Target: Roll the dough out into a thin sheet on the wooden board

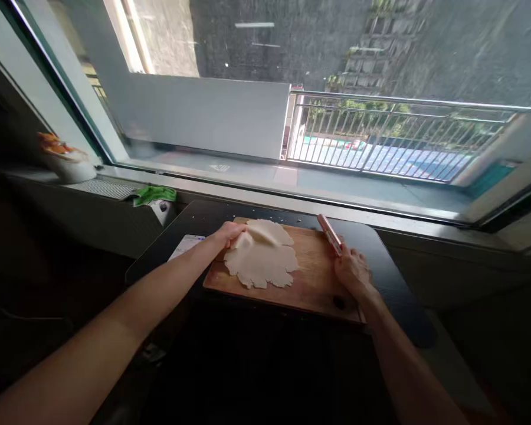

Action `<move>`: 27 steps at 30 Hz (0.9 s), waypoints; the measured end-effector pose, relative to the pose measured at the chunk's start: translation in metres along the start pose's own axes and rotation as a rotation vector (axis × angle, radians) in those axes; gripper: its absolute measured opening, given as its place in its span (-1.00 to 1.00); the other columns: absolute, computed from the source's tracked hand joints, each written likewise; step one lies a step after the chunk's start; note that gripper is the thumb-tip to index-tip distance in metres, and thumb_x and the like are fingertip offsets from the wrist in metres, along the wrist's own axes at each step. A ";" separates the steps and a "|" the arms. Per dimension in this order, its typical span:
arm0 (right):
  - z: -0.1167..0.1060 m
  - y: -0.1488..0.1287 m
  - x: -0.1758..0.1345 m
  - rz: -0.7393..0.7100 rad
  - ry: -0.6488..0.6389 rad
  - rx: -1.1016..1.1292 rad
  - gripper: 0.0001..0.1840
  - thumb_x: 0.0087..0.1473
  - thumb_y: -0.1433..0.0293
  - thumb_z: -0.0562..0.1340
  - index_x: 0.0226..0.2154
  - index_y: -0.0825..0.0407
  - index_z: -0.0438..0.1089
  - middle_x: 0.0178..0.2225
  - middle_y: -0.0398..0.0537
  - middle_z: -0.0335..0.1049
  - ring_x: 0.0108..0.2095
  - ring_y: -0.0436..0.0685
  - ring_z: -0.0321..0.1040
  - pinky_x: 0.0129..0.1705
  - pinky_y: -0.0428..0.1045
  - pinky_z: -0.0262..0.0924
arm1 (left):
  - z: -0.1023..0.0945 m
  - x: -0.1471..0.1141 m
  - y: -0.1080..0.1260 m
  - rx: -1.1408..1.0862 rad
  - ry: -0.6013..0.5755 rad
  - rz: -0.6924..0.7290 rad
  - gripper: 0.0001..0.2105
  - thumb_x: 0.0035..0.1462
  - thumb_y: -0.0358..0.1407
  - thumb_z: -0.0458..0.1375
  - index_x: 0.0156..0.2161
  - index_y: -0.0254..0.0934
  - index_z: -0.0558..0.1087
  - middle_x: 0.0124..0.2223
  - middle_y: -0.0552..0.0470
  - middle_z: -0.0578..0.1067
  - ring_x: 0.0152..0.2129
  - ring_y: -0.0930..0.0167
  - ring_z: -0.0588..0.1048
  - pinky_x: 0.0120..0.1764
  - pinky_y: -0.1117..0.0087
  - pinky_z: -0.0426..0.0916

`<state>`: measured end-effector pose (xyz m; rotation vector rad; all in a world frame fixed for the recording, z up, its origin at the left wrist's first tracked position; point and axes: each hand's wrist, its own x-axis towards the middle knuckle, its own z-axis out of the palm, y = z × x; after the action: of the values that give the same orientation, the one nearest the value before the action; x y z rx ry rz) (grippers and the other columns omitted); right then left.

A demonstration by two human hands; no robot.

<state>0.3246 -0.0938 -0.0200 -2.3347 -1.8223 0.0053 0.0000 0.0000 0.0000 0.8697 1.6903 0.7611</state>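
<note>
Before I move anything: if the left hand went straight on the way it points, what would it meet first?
Probably the raised part of the dough, whose edge the left hand holds; depth is unclear.

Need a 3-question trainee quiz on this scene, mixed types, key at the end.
1. Multiple choice: what does the left hand pinch?
A) phone
B) dough
C) green cloth
2. True or false: the right hand rests on the dough.
3. Fill in: seen from the person's side, the dough lies on the ___ part of the board.

Key:
1. B
2. False; it holds the cylinder.
3. left
</note>
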 end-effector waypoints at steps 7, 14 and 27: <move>-0.003 -0.001 0.002 0.010 -0.025 -0.028 -0.39 0.23 0.37 -0.02 0.31 0.10 0.10 0.01 0.26 0.36 0.05 0.38 0.27 -0.04 0.19 0.22 | 0.034 -0.023 -0.022 -0.101 -0.048 0.020 -0.90 0.16 -0.34 0.18 -0.28 -0.36 0.49 -0.55 0.06 0.49 -0.63 0.43 0.48 -0.53 0.49 0.37; -0.006 0.003 0.008 -0.010 -0.045 -0.033 -0.46 0.19 0.35 0.03 0.20 0.12 0.25 -0.05 0.22 0.40 -0.02 0.32 0.33 -0.12 0.10 0.23 | 0.054 -0.033 -0.031 0.067 -0.139 0.185 -0.90 0.08 -0.35 0.25 -0.40 -0.35 0.48 -0.56 0.11 0.41 -0.71 0.52 0.33 -0.66 0.54 0.15; -0.021 0.009 0.000 -0.410 -0.207 0.045 -0.70 0.12 0.35 0.12 -0.14 -0.01 0.49 -0.15 0.03 0.45 -0.14 0.18 0.36 -0.09 0.02 0.20 | 0.023 -0.024 -0.018 0.645 -0.140 0.485 -0.95 -0.02 -0.42 0.22 -0.47 -0.36 0.50 -0.50 0.00 0.50 -0.55 0.38 0.46 -0.52 0.46 0.24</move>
<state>0.3354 -0.0983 -0.0008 -1.9507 -2.3418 0.2373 0.0235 -0.0286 -0.0084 1.7822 1.6306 0.4377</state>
